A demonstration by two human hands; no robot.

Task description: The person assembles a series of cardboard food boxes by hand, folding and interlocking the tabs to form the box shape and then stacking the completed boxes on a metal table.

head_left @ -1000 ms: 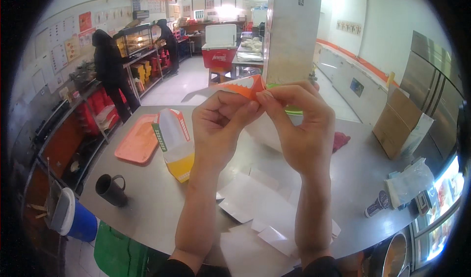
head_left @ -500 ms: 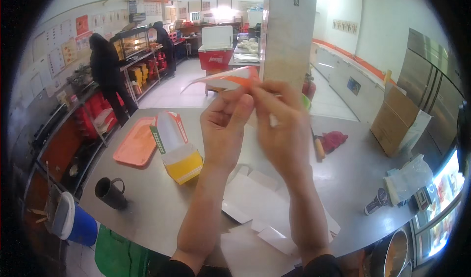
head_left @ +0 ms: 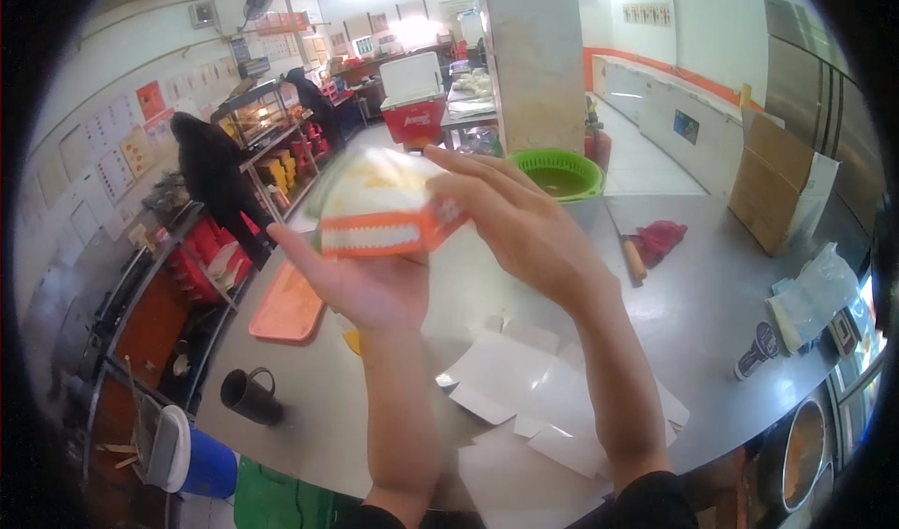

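Between my hands, above the table, is an orange and white folded cardboard food box [head_left: 375, 235], its upper part smeared by motion. My left hand [head_left: 370, 290] supports it from below on the palm, thumb stretched out to the left. The fingers of my right hand [head_left: 529, 225] press on the box's right side and top. Below my left hand, a yellow corner of another food box [head_left: 351, 341] shows; my hand and the held box hide the rest. Flat white card blanks [head_left: 524, 379] lie overlapping near the table's front edge.
The steel table [head_left: 693, 314] bears a pink tray [head_left: 286, 306], a dark mug [head_left: 251, 398], a red cloth [head_left: 658, 242], a purple cup [head_left: 755, 353] and a brown carton [head_left: 770, 192]. A green basket [head_left: 559, 175] stands behind. Two people in dark clothes are at the left shelves.
The folded orange and white piece my hands pinched has become an opened-out box. My left hand has turned palm up beneath it. The view has tilted and shifted.
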